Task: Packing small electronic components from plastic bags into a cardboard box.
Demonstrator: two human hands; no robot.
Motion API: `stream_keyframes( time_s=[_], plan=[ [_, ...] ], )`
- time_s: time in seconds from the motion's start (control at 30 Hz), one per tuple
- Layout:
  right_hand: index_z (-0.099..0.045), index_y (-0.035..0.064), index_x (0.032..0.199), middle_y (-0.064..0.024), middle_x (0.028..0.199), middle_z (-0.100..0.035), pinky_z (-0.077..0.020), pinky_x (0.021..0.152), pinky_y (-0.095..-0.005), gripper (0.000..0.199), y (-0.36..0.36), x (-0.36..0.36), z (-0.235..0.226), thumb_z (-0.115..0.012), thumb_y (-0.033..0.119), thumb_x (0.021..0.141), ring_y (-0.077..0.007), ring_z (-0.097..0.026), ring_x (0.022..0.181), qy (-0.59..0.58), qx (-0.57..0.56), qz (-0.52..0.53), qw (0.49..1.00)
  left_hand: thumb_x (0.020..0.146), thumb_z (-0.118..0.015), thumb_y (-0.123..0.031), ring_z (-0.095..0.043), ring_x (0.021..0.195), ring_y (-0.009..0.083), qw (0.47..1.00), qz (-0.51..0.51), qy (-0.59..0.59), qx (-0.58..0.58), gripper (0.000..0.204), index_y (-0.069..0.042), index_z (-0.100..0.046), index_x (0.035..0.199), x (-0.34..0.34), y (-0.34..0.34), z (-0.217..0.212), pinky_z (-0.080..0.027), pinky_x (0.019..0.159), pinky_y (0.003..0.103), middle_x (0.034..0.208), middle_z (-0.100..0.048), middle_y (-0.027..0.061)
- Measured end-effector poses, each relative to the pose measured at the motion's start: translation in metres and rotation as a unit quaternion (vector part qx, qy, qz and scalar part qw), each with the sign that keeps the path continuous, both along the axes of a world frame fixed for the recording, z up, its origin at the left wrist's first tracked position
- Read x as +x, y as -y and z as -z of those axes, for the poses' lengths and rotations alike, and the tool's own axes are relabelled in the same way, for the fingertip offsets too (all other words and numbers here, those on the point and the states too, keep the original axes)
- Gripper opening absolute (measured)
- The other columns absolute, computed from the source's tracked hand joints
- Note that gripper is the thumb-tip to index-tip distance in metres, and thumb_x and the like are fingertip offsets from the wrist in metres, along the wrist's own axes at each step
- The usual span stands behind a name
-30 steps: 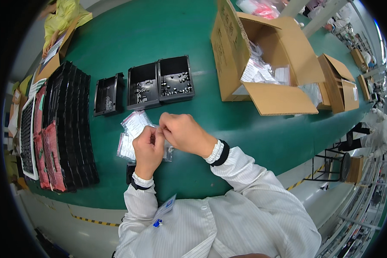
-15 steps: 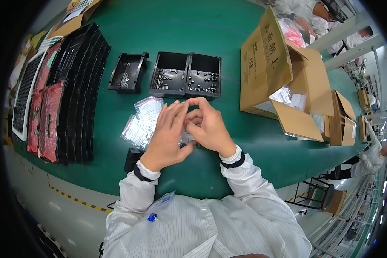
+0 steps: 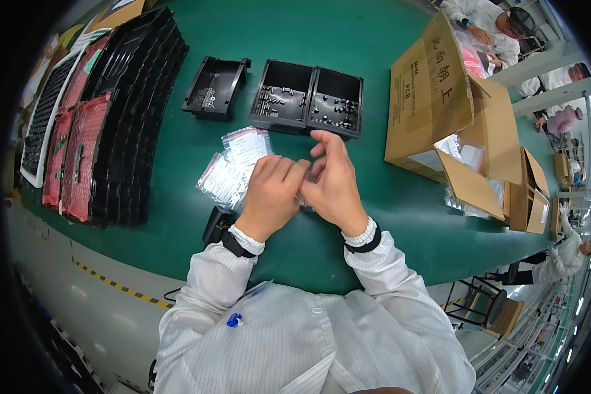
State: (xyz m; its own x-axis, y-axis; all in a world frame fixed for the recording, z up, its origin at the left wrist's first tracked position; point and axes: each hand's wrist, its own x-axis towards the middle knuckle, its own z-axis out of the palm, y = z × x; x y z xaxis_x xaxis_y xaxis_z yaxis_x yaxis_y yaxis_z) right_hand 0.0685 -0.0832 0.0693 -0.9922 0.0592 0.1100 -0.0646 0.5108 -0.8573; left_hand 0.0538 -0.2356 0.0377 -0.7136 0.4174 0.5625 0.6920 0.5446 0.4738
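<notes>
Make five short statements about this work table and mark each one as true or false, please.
1. The left hand and the right hand are close together. True.
2. The leftmost of the three black bins holds small rings. True.
3. The table is white. False: the table is green.
4. The black tray stack stands right of both hands. False: the black tray stack stands to their left.
5. The bags beside the left hand are inside a bin. False: these bags lie on the table.

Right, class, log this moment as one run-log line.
left hand, right hand: close together, grip unclear | bags: beside left hand | black bins: beyond hands | big carton: right, open
</notes>
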Motion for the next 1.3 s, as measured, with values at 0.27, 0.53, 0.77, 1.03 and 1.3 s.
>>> stream_keyframes(
  time_s=[0.27, 0.53, 0.77, 1.03, 1.3],
  plan=[
    [-0.037, 0.0032, 0.157, -0.0203, 0.143, -0.050, -0.0575, 0.091, -0.0378, 0.099, -0.012, -0.004, 0.005, -0.083, 0.004, 0.069, -0.0276, -0.062, 0.116, 0.155, -0.183, -0.040, 0.970, 0.063, -0.080, -0.006, -0.062, 0.076, 0.0310, 0.996, 0.070, 0.008, 0.046, 0.030, -0.008, -0.065, 0.089, 0.003, -0.001, -0.002, -0.049, 0.076, 0.043, 0.080, -0.061, 0.0064],
    [-0.070, -0.0040, 0.120, -0.0143, 0.108, -0.074, -0.0597, 0.087, -0.0353, 0.038, -0.041, -0.017, -0.053, -0.080, 0.009, 0.086, -0.0249, -0.074, 0.096, 0.061, -0.151, -0.059, 0.985, 0.074, -0.085, -0.007, -0.063, 0.068, 0.0303, 0.992, 0.028, 0.067, 0.101, 0.022, -0.008, -0.065, 0.084, 0.001, 0.002, 0.002, -0.050, 0.064, 0.040, 0.073, -0.063, 0.0078],
    [-0.072, -0.0066, 0.112, -0.0298, 0.105, -0.074, -0.0585, 0.090, -0.0473, 0.030, -0.053, -0.145, -0.030, -0.068, 0.019, 0.096, -0.0456, -0.073, 0.099, 0.046, 0.408, -0.085, 0.908, 0.080, -0.090, -0.015, -0.068, 0.072, 0.0288, 0.980, 0.019, 0.131, 0.148, 0.027, -0.003, -0.066, 0.085, -0.002, 0.002, 0.002, -0.053, 0.064, 0.037, 0.081, -0.068, 0.0106],
    [-0.069, -0.0065, 0.122, -0.0307, 0.125, -0.070, -0.0536, 0.103, -0.0478, 0.042, -0.037, -0.171, -0.022, -0.062, 0.026, 0.096, -0.0450, -0.066, 0.120, 0.247, 0.524, -0.204, 0.789, 0.083, -0.087, -0.015, -0.070, 0.080, 0.0306, 0.979, 0.056, 0.148, 0.125, 0.025, -0.003, -0.067, 0.094, -0.002, 0.006, 0.011, -0.057, 0.070, 0.038, 0.094, -0.068, 0.0103],
    [-0.071, -0.0032, 0.122, -0.0124, 0.108, -0.074, -0.0536, 0.085, -0.0330, 0.039, -0.062, -0.171, -0.018, -0.069, 0.023, 0.093, -0.0215, -0.067, 0.092, 0.338, 0.261, -0.203, 0.881, 0.085, -0.086, -0.016, -0.072, 0.094, 0.0339, 0.981, 0.057, 0.142, 0.119, 0.026, -0.003, -0.066, 0.097, -0.003, 0.006, 0.012, -0.059, 0.078, 0.040, 0.113, -0.069, 0.0143]
  ],
)
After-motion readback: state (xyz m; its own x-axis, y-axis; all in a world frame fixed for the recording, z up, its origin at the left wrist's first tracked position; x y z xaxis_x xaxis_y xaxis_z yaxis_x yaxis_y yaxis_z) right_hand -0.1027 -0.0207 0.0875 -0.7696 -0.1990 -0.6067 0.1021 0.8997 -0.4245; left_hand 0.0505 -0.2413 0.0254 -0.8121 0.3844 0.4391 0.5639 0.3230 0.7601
